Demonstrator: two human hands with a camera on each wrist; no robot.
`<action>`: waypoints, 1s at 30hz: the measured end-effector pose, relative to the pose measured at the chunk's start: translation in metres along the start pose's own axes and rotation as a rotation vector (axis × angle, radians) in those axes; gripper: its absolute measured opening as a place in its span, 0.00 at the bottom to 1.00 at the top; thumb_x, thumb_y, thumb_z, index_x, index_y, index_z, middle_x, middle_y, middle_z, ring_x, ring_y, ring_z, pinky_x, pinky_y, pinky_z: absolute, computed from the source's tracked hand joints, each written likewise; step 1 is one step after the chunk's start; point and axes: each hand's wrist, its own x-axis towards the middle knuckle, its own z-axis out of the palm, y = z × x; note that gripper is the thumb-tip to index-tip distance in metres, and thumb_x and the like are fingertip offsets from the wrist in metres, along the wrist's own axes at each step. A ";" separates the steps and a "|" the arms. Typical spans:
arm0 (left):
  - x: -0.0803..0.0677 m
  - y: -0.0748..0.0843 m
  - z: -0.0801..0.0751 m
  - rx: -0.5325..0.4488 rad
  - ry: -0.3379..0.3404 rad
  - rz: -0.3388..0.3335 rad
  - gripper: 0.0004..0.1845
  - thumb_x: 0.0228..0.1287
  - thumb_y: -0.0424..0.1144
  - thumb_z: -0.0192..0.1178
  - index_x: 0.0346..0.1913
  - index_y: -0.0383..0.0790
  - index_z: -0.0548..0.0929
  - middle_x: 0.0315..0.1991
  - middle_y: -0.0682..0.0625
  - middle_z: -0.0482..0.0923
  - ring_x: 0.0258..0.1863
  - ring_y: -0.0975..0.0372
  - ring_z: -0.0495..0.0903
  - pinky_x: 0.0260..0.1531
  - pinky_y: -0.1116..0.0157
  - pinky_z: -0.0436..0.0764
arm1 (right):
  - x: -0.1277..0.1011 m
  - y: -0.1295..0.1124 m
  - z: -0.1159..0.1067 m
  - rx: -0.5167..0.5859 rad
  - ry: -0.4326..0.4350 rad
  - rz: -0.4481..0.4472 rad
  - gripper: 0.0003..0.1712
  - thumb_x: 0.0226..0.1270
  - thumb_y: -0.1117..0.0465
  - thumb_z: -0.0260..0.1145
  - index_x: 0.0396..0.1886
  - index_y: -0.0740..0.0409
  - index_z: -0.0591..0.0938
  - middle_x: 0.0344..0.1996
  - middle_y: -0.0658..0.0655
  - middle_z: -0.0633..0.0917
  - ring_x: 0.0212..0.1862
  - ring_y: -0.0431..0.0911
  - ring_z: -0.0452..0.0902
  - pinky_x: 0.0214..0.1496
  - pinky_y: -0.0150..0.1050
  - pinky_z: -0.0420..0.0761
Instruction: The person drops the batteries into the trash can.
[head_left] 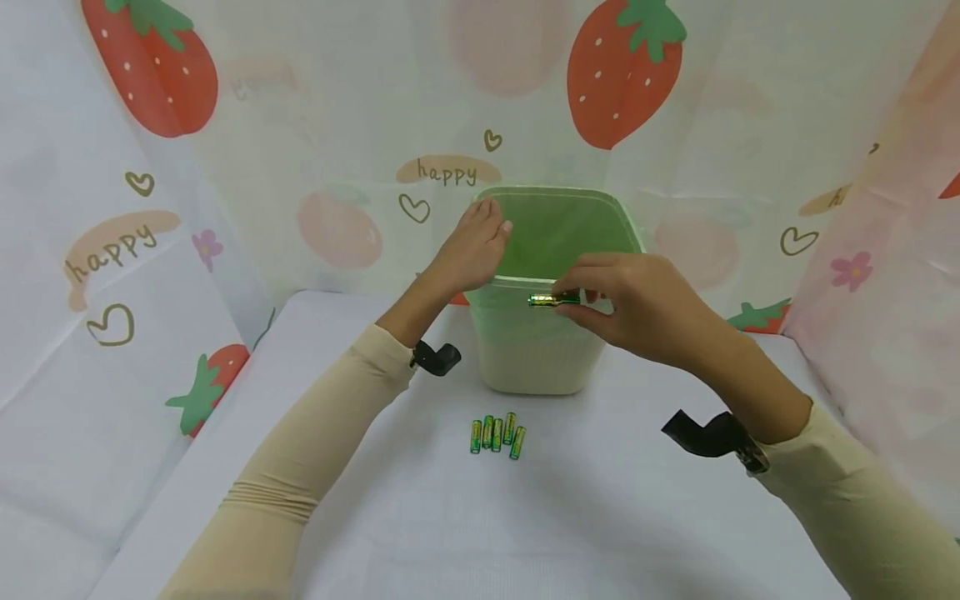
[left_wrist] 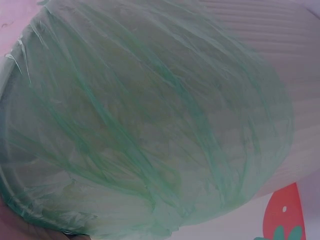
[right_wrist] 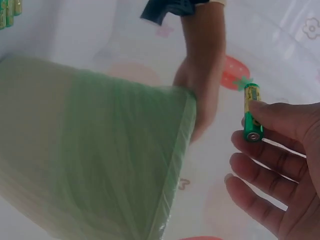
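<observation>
**Battery pinched over the lined bin**

Pinching a battery (head_left: 553, 299) between thumb and fingertips, the right hand (head_left: 641, 308) holds it level at the near rim of the bin (head_left: 536, 350), at frame centre in the head view. The battery is green with a yellow-gold band and a metal end cap; the right wrist view shows it (right_wrist: 252, 112) upright at the right of the frame, thumb over its lower part, the other fingers loosely spread below it. The bin is pale cream, lined with a thin translucent green bag (left_wrist: 150, 130) folded over its rim.

The left hand (head_left: 474, 246) rests on the bin's far-left rim with its fingers curved over the edge; how firmly it grips the rim cannot be told. The left wrist view is filled by the crinkled bag, with no hand showing. The bottom of the bin's inside is hidden.

Five more batteries (head_left: 497, 434) lie side by side on the white table (head_left: 600, 517) just below the bin, well apart from both hands. In the right wrist view they are cut off at the upper left corner.
</observation>
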 end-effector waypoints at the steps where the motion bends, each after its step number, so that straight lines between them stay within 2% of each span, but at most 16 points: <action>1: 0.000 0.000 0.000 0.003 0.000 0.000 0.32 0.86 0.45 0.27 0.79 0.25 0.42 0.81 0.35 0.36 0.81 0.50 0.33 0.78 0.63 0.34 | 0.002 0.002 -0.002 0.013 0.000 0.005 0.09 0.58 0.65 0.79 0.39 0.53 0.91 0.31 0.44 0.85 0.30 0.38 0.79 0.28 0.35 0.78; 10: 0.002 -0.001 0.001 0.011 0.001 0.009 0.33 0.85 0.46 0.26 0.79 0.25 0.42 0.81 0.35 0.35 0.81 0.50 0.32 0.78 0.63 0.33 | 0.016 0.022 -0.013 0.093 0.046 0.056 0.10 0.57 0.70 0.78 0.39 0.57 0.91 0.29 0.45 0.87 0.30 0.38 0.77 0.31 0.38 0.81; 16: 0.001 -0.001 0.000 0.002 -0.006 0.004 0.33 0.86 0.46 0.26 0.79 0.25 0.41 0.81 0.36 0.34 0.81 0.51 0.31 0.78 0.64 0.32 | 0.025 0.039 -0.018 0.140 0.059 0.107 0.08 0.59 0.70 0.77 0.39 0.59 0.90 0.29 0.47 0.86 0.30 0.38 0.77 0.31 0.28 0.79; 21: 0.001 -0.002 0.000 0.009 -0.005 0.010 0.32 0.86 0.46 0.27 0.79 0.24 0.42 0.81 0.35 0.35 0.81 0.50 0.32 0.78 0.63 0.33 | 0.033 0.050 -0.019 0.111 0.053 0.138 0.07 0.59 0.69 0.77 0.38 0.61 0.90 0.29 0.49 0.86 0.30 0.40 0.78 0.32 0.25 0.77; 30: 0.002 -0.001 0.000 0.025 -0.005 0.008 0.32 0.86 0.45 0.26 0.79 0.24 0.42 0.81 0.34 0.36 0.81 0.50 0.33 0.78 0.64 0.32 | 0.043 0.069 -0.008 0.066 -0.012 0.230 0.08 0.60 0.67 0.77 0.40 0.60 0.91 0.32 0.53 0.87 0.32 0.43 0.80 0.32 0.31 0.75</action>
